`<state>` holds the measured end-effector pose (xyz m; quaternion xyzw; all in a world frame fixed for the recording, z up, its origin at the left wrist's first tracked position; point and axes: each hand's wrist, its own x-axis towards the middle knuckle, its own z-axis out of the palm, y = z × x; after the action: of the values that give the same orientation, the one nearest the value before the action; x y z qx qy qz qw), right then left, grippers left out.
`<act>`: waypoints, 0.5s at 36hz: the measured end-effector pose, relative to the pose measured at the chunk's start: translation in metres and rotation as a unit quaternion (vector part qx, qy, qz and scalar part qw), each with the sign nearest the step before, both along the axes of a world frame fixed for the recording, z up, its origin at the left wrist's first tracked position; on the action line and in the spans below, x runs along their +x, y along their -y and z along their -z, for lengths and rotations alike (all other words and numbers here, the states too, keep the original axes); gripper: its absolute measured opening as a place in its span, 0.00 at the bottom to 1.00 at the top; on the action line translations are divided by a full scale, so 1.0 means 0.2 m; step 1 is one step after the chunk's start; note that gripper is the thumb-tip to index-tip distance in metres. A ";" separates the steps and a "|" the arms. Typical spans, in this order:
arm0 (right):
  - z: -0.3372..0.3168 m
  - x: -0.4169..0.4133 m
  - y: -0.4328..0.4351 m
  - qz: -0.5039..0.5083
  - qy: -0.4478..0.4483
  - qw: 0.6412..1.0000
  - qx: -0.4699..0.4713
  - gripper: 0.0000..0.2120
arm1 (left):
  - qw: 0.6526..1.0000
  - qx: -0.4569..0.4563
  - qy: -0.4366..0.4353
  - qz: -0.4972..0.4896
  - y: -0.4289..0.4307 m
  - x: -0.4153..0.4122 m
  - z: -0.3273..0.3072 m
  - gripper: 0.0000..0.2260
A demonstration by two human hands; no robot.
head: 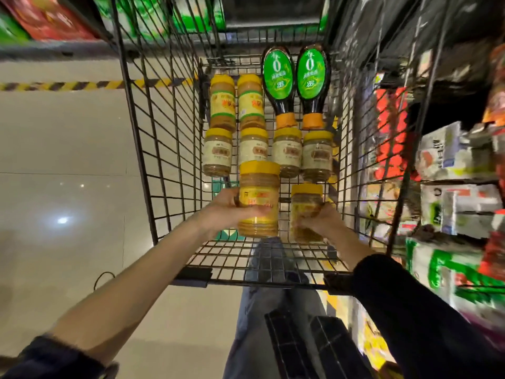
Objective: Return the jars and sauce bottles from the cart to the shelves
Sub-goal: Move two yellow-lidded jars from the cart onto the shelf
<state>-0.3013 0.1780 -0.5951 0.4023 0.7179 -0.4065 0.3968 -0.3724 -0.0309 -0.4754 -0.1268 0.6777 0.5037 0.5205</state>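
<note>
**Plainly, two jars in two hands above a wire basket**

Nearest, the left hand curls round the lower half of a large yellow-lidded jar, fingers across its label. At its three o'clock the right hand clasps a smaller yellow-lidded jar low on its side. Both jars are inside the wire cart, lids towards twelve o'clock. The large one looks raised off the wire floor; whether the small one is, I cannot tell.

Each grip is single-handed and low on a smooth wall, so a lid end could tip and slide free. A falling jar would likely land on the row of four white-labelled jars lying just at twelve o'clock. Farther on lie two yellow-labelled jars at eleven and two green-labelled sauce bottles at one. A rolling jar could strike any of them.

The shelves stand at three o'clock. Swinging there means clearing the cart's right wall, and a clipped wire could wrench a jar loose. The shelves look crowded with packets, so a hurried placing might push stock off.
</note>
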 end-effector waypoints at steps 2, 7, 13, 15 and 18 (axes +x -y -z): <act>-0.05 0.00 -0.01 -0.001 -0.027 1.000 -0.014 0.44 | 1.000 -0.003 -0.010 -0.002 -0.02 0.01 -0.04 0.18; -0.34 -0.05 -0.02 -0.047 -0.122 0.990 -0.054 0.30 | 0.999 -0.021 -0.043 0.012 -0.04 0.04 -0.17 0.36; -0.76 -0.03 -0.07 -0.070 -0.215 0.972 -0.069 0.39 | 0.995 -0.035 -0.091 0.002 -0.04 0.10 -0.40 0.53; -0.89 0.00 -0.11 -0.057 -0.236 0.968 -0.066 0.32 | 0.994 -0.018 -0.111 0.010 -0.06 0.13 -0.52 0.46; -1.06 0.03 -0.16 -0.033 -0.274 0.960 -0.044 0.44 | 0.990 0.003 -0.137 -0.009 -0.10 0.17 -0.69 0.16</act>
<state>-0.2954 0.2108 -0.3824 0.2335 0.7933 -0.5192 0.2159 -0.3393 -0.0119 -0.3379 -0.0610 0.7398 0.5234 0.4184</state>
